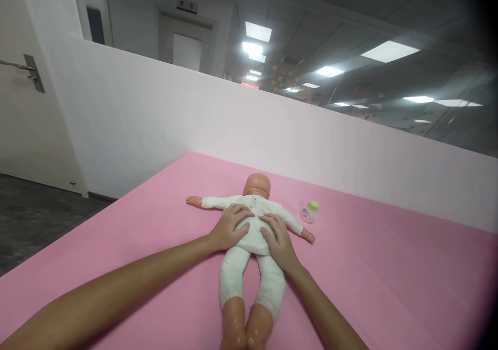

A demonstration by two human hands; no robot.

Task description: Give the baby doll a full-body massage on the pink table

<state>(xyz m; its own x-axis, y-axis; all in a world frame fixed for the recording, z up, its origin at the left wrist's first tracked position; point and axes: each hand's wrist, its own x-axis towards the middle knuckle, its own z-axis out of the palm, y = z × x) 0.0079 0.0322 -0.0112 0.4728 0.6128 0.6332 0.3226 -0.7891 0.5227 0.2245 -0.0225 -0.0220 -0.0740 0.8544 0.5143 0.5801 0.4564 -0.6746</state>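
A baby doll (pixel 254 238) with a white cloth body lies on the pink table, its arms stretched out to both sides and its head away from me. The back of its bald head shows, so it seems to lie face down. My left hand (pixel 231 226) rests on the left side of its torso, fingers spread and pointing inward. On the right side of the torso lies my right hand (pixel 280 243), also with fingers apart. Neither hand grips anything. To the right of the doll's outstretched arm stands a small clear bottle (pixel 309 212) with a green cap.
The pink tabletop (pixel 373 267) meets a low white wall (pixel 249 122) at its far side. Its left edge drops to a dark floor (pixel 35 220). A door (pixel 31 111) with a metal handle is at the left, and glass with ceiling lights rises above the wall.
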